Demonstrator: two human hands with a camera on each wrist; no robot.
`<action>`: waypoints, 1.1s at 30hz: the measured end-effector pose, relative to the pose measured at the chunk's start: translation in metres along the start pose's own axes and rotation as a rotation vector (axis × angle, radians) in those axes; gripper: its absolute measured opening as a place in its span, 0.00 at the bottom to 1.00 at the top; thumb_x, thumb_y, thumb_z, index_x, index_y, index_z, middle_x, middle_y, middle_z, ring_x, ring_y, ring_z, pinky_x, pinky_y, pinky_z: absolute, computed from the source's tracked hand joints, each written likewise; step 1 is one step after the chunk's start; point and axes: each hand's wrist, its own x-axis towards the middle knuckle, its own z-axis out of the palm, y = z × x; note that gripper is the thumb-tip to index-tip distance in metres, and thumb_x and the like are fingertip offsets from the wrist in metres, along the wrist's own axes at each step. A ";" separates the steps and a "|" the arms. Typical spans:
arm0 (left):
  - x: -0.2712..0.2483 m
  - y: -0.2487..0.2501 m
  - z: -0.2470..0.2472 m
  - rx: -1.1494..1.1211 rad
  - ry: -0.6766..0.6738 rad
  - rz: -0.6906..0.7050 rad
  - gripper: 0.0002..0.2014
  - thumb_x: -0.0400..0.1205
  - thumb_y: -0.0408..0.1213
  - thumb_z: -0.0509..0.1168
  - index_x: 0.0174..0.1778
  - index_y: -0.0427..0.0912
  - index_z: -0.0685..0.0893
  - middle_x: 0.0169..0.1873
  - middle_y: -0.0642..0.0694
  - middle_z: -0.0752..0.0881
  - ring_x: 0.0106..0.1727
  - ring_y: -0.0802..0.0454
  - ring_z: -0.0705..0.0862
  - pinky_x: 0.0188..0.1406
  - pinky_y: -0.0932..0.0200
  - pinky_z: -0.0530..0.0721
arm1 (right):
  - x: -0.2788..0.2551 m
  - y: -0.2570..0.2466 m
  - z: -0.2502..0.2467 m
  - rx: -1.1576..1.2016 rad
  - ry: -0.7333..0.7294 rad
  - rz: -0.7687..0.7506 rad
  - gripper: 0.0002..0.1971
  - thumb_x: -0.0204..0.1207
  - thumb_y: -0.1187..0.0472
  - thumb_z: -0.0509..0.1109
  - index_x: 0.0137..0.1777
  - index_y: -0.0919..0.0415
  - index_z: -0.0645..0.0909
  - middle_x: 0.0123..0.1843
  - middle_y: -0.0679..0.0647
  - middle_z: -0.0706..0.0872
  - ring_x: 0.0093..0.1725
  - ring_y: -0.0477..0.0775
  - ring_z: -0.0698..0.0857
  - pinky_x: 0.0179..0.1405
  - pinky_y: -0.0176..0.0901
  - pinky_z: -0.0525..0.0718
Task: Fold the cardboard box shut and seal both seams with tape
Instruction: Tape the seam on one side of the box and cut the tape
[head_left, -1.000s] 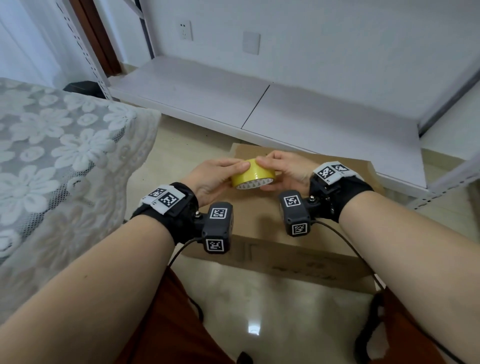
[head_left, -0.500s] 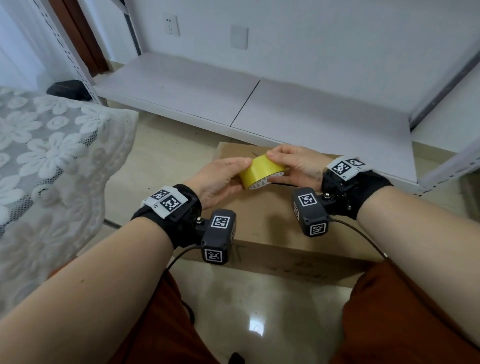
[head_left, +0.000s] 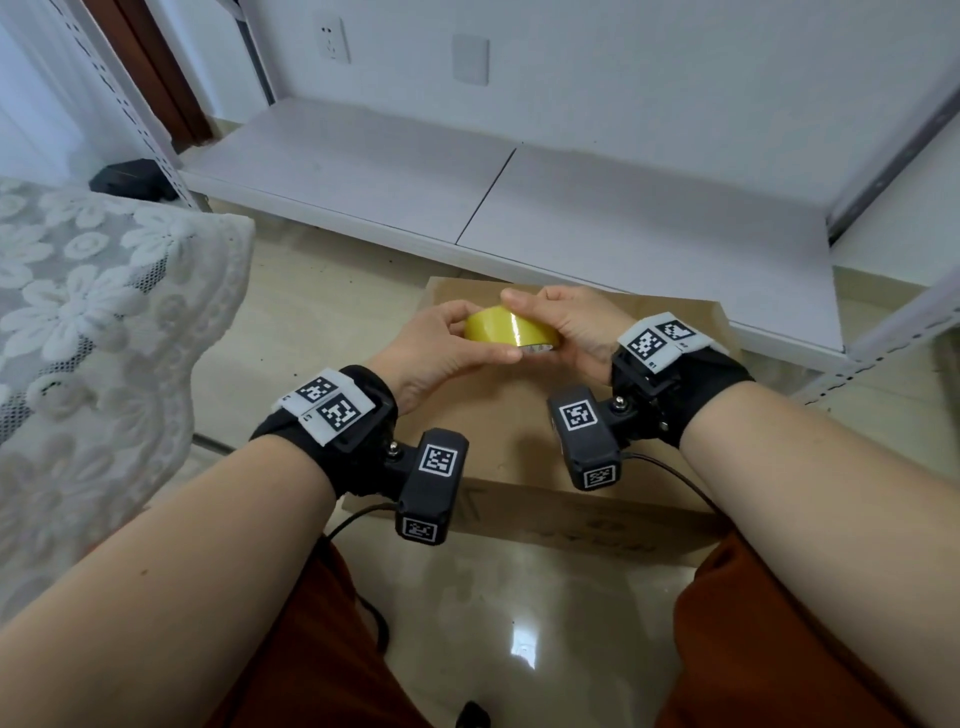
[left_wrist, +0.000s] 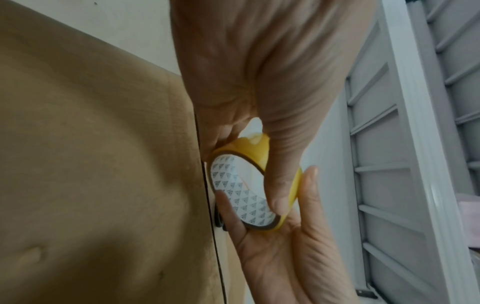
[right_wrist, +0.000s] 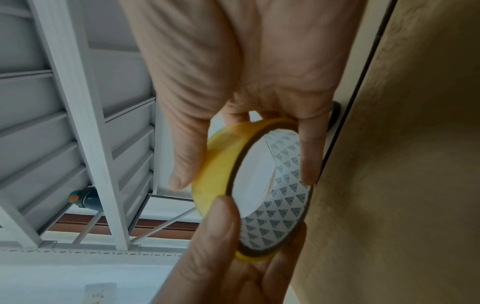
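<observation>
A roll of yellow tape (head_left: 511, 327) with a white patterned core is held above the brown cardboard box (head_left: 519, 421), which lies on the floor with its top flaps folded flat. My left hand (head_left: 483, 338) grips the roll from the left, thumb on its near rim. From the right, my right hand (head_left: 535, 322) pinches it, one fingertip on top. In the left wrist view the tape (left_wrist: 255, 156) sits beside the box's dark flap seam (left_wrist: 207, 195). The right wrist view shows the roll (right_wrist: 215, 174) between thumb and fingers of my right hand (right_wrist: 245, 179).
A lace-covered surface (head_left: 104, 312) rises at the left. Behind the box runs a low white shelf board (head_left: 467, 182) with metal rack uprights (head_left: 883, 332). Glossy tiled floor (head_left: 519, 623) lies between my knees. A small black object (head_left: 130, 179) sits at the far left.
The roll has been turned in both hands, from lying flat with its core edge towards me to tilted with its yellow outer face up. The hands stay over the box.
</observation>
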 end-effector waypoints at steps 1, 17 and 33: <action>0.001 0.000 0.002 0.043 0.029 0.016 0.23 0.67 0.29 0.80 0.56 0.35 0.81 0.48 0.37 0.86 0.50 0.47 0.84 0.62 0.46 0.82 | -0.001 0.001 0.000 -0.013 0.007 0.000 0.17 0.67 0.54 0.80 0.33 0.57 0.71 0.37 0.55 0.83 0.36 0.52 0.85 0.32 0.44 0.86; 0.005 0.001 0.002 0.379 0.079 0.137 0.15 0.68 0.36 0.80 0.48 0.47 0.84 0.50 0.42 0.88 0.55 0.47 0.85 0.58 0.49 0.84 | -0.004 -0.006 0.015 -0.557 0.183 -0.175 0.24 0.63 0.43 0.80 0.47 0.55 0.74 0.41 0.47 0.79 0.36 0.44 0.80 0.31 0.34 0.77; 0.017 -0.005 -0.001 0.443 0.211 0.273 0.12 0.63 0.43 0.81 0.30 0.49 0.83 0.60 0.45 0.83 0.63 0.50 0.81 0.68 0.44 0.76 | -0.005 -0.009 0.022 -0.187 -0.035 -0.082 0.04 0.78 0.59 0.71 0.47 0.58 0.85 0.37 0.52 0.91 0.36 0.46 0.89 0.38 0.37 0.86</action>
